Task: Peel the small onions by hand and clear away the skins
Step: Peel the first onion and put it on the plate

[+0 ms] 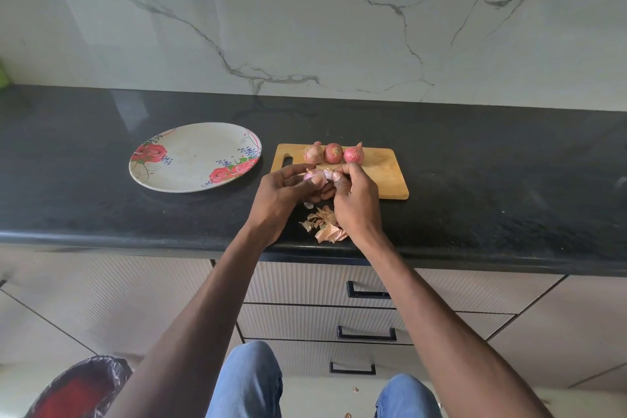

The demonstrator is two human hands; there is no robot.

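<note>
We held a small, light, slick onion (315, 176) above the tabletop (475, 187): left hand (281, 197) fingers curled round it, right hand (356, 193) pinching brittle skin (328, 174) at its edge.

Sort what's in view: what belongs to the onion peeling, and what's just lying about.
In the job: onion being peeled, left hand, right hand, three unpeeled onions, chopping board, pile of skins.

Lying about: flowered plate, lined bin, skin scraps on the floor.
</note>
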